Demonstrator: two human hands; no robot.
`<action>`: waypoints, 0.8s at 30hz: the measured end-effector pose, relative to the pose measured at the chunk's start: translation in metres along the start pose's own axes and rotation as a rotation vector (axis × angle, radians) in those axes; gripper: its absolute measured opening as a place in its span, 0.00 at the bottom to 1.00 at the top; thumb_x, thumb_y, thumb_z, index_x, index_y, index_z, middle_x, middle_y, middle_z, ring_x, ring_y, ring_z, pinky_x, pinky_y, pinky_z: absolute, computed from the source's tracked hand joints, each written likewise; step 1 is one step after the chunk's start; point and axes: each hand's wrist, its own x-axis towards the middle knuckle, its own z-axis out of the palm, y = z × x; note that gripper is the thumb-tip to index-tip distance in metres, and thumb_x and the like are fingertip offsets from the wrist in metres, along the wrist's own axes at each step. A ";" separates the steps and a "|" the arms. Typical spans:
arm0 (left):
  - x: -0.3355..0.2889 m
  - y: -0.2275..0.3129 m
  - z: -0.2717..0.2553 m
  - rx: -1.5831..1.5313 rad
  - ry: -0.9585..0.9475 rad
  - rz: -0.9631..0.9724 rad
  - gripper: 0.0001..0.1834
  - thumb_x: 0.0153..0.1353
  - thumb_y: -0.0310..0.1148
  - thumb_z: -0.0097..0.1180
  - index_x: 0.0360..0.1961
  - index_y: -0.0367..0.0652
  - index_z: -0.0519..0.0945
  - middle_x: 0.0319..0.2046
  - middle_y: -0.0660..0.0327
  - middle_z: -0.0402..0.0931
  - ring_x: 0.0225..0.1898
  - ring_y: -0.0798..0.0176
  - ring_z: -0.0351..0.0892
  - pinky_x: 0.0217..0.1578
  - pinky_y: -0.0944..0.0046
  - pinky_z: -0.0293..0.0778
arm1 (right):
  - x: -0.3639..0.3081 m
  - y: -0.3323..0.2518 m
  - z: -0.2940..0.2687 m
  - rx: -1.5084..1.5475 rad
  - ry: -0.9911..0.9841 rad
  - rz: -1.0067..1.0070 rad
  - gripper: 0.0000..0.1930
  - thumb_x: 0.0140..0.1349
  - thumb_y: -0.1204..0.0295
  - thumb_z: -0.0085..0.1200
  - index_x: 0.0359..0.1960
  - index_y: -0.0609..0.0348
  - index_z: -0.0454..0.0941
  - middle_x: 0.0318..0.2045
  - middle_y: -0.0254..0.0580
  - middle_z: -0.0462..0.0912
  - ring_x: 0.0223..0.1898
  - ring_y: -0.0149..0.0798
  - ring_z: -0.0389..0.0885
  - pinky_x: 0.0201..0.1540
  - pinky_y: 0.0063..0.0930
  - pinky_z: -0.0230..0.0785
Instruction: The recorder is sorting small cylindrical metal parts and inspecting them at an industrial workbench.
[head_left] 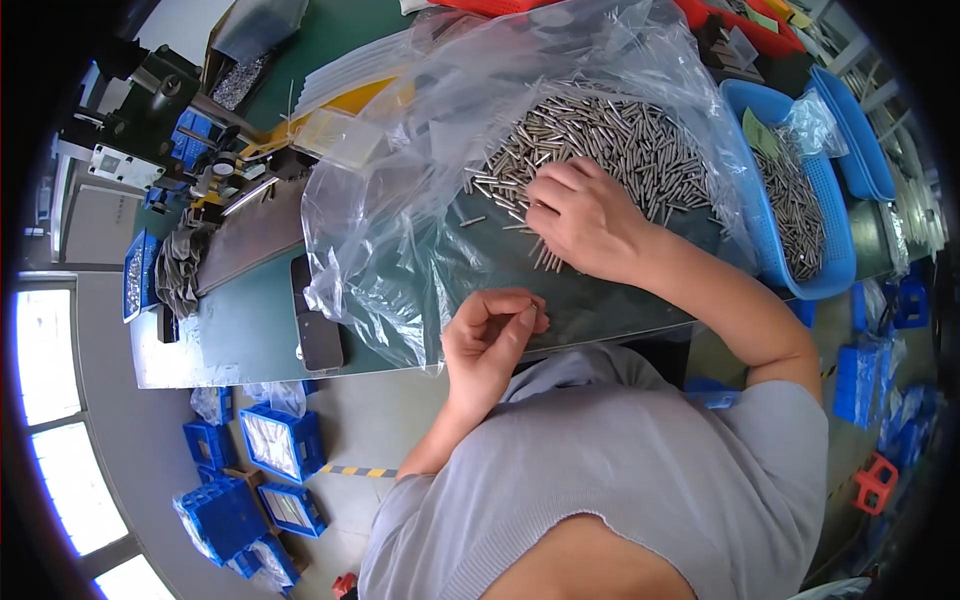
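Note:
A large heap of small, slim metal pins [640,150] lies on a spread-out clear plastic bag [390,210] on the green table. My right hand [590,225] is at the near left edge of the heap, its fingers bent down among the pins. Its fingertips are hidden, so what they pinch does not show. Nearer to me, by the table's front edge, my left hand [490,340] is closed, thumb pressed against curled fingers. Whatever it holds is too small to make out. One loose pin [473,221] lies left of the heap.
To the right stands a blue basket [845,270] of similar pins, with another blue basket [850,140] behind it. A dark phone-like slab [321,342] lies at the front left edge. A metal bench device [170,110] occupies the far left. Blue crates [280,440] stand on the floor.

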 end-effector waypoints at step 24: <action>0.024 -0.001 0.016 -0.120 0.083 0.018 0.04 0.60 0.19 0.49 0.37 0.33 0.73 0.35 0.51 0.77 0.32 0.64 0.79 0.36 0.64 0.78 | -0.031 0.012 -0.026 0.164 -0.096 0.078 0.14 0.43 0.69 0.63 0.34 0.53 0.77 0.45 0.36 0.73 0.53 0.39 0.68 0.53 0.38 0.61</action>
